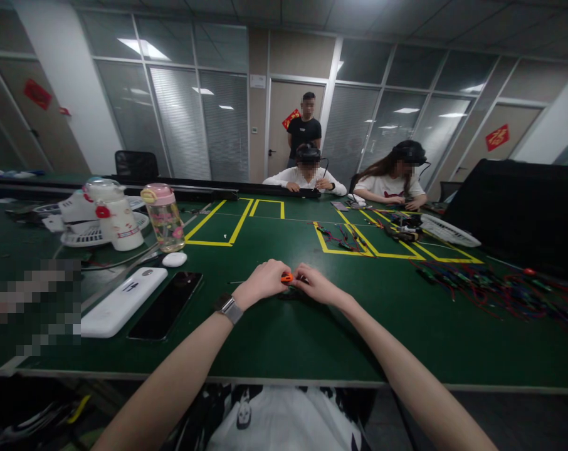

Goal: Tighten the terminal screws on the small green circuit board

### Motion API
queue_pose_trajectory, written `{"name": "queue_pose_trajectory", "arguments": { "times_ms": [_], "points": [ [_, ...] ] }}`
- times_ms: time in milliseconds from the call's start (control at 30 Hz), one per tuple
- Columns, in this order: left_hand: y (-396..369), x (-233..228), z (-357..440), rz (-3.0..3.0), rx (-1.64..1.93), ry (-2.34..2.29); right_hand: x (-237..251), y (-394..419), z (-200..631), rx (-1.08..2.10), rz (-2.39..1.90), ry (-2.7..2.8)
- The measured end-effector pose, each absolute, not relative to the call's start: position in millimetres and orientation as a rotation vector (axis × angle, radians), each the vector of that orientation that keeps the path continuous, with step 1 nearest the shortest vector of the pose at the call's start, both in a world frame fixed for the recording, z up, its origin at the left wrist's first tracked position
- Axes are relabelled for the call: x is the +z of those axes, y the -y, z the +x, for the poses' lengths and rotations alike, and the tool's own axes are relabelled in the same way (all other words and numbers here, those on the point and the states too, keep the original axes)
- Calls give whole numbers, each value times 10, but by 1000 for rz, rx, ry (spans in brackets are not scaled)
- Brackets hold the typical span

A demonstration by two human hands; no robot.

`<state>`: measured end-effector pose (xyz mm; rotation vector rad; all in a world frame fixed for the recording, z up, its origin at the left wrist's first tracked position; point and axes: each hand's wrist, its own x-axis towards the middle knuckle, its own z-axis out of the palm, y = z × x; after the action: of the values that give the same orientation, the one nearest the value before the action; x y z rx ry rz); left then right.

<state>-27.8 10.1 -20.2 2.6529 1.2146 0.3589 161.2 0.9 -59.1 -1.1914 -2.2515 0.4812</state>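
Observation:
My left hand [264,280] is closed in a pinch on a small orange piece [288,277] with a dark slot. Its exact kind is too small to tell. Facing it, my right hand [319,285] has its fingertips pressed together just beside the orange piece, and whatever they hold is hidden. Beneath both hands lies a dark, thin object [291,294] on the green tabletop, mostly covered by the fingers. A thin dark rod [236,282] pokes out to the left of my left hand.
Left on the table [340,351] lie a black phone [166,307], a white power bank [124,304], a white earbud case [175,259] and two bottles. Red and black wires [491,288] heap at the right. Yellow tape [209,243] marks the surface. Two people sit opposite; another stands behind.

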Motion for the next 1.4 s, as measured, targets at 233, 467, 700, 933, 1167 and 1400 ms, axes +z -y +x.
{"name": "queue_pose_trajectory", "arguments": {
  "times_ms": [233,467,700,933,1167,1400],
  "points": [
    [-117,-237,-274,2695,372,-1209,-582,-13,1620,534,-1237,2226],
    [-116,-231,-279,2731,375,-1168,-482,43,1573,344,-1303,2388],
    [-97,-180,-282,2772,334,-1116,-252,18,1501,166,-1301,2649],
    [-85,-161,-288,2786,301,-1118,-151,-140,1451,376,-1357,2663],
    [-80,-166,-283,2749,280,-1147,-167,-170,1540,524,-1279,2544],
    [-146,-206,-307,2703,259,-1203,-287,-56,1591,562,-1192,2499]
  ]
}}
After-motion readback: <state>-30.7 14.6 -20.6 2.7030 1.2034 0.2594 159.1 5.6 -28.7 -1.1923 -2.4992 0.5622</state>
